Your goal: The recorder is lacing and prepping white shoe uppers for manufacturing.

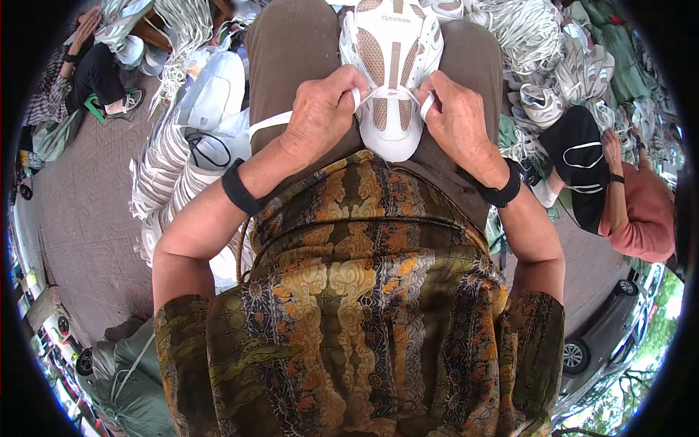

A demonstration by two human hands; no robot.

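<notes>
Two brown-trousered thighs [291,44] flank the white-and-tan sneaker [392,135] on the person's lap, probably so that they brace it and neither hand must. The left hand [324,105] and right hand [460,118] sit on either side of it, thumb and forefinger of each pinching the white shoelace [426,108], the other fingers curled inward; this mirrored hold likely shares the pull evenly. The sneaker's long axis runs straight out from the person's patterned top [357,349], between the thighs, rounded toe [393,148] pointing back toward the body and tongue [394,33] lying farther away.
</notes>
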